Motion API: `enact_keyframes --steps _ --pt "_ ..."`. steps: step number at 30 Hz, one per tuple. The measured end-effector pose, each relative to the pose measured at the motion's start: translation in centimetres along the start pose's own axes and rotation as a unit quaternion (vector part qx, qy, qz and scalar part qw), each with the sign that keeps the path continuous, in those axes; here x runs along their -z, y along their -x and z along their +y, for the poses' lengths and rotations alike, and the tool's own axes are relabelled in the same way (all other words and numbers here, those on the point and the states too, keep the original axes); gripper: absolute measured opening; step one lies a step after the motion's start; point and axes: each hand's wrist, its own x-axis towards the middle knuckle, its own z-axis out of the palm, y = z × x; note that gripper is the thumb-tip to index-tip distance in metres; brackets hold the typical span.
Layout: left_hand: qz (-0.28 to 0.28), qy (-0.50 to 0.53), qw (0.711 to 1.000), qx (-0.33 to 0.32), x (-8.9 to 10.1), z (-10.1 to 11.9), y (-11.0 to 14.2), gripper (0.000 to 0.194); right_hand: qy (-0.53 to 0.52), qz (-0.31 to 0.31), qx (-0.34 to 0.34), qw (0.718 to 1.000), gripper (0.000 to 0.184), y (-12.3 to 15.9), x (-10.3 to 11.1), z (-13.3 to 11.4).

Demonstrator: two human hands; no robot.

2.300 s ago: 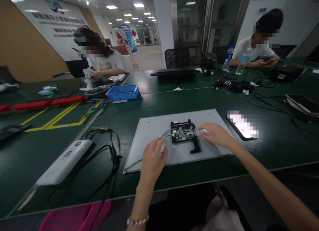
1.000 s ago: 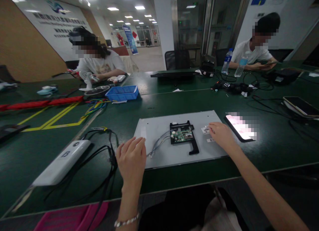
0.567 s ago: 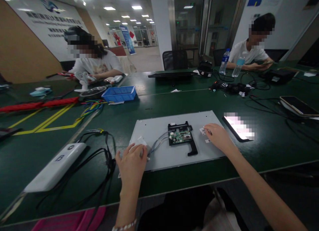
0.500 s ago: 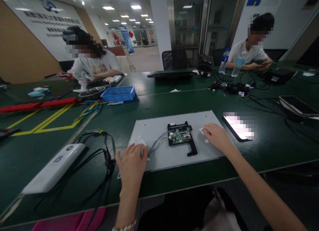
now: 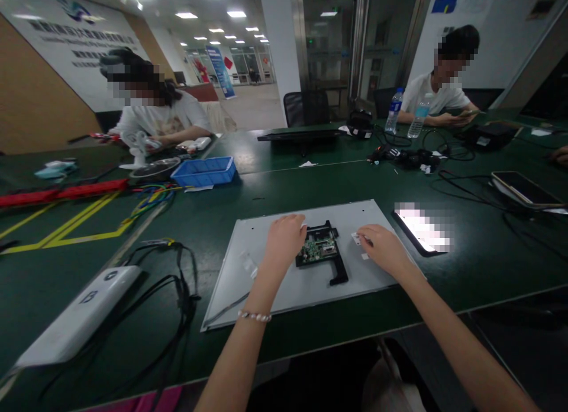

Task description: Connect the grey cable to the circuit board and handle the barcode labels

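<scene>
A pale grey panel (image 5: 231,282) lies on the green table before me. On it rests a green circuit board (image 5: 320,250) in a black bracket (image 5: 339,273). My left hand (image 5: 284,243) is over the board's left edge; its fingers curve inward, and the back of the hand hides their tips. My right hand (image 5: 384,246) is closed in a pinch right of the bracket, over a small white label (image 5: 355,239). Something small and dark shows at its fingertips, too small to name. A second label (image 5: 365,256) lies just below. Left of my left hand lies a clear plastic piece (image 5: 249,264).
A phone with a lit screen (image 5: 421,231) lies right of the panel. On the left are a white device (image 5: 82,314) and black cables (image 5: 181,287). Farther back stand a blue bin (image 5: 204,171) and two bottles (image 5: 417,119). Two people sit across the table.
My left hand has left the clear piece on the panel's left and moved right and up to the board. My right hand has shifted off the board's right side onto the labels.
</scene>
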Motion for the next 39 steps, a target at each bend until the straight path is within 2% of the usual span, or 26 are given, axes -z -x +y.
enact_keyframes --steps 3,6,12,30,34,39 --pt "-0.042 -0.018 0.999 -0.015 -1.5 0.3 -1.7 0.024 -0.007 -0.008 -0.002 1.000 0.022 0.0 -0.1 0.0" --pt "-0.072 -0.028 0.997 -0.012 -2.8 0.3 -2.2 0.022 -0.013 -0.013 -0.007 1.000 0.022 0.0 -0.1 0.1" --pt "-0.079 -0.028 0.996 -0.010 -4.0 -0.3 -1.9 0.027 -0.017 -0.022 -0.002 1.000 0.022 -0.1 0.1 -0.1" --pt "-0.058 -0.043 0.997 0.023 -4.2 -0.7 -2.3 0.031 -0.026 -0.033 -0.003 0.999 0.022 0.0 -0.1 0.0" --pt "-0.048 -0.044 0.997 0.031 -3.7 -0.8 -2.7 0.031 -0.026 -0.037 -0.006 0.999 0.023 -0.1 -0.3 0.2" --pt "-0.025 -0.042 0.997 0.065 -2.7 -2.2 -3.6 0.033 -0.016 -0.035 -0.009 0.999 0.022 -0.1 -0.3 0.3"
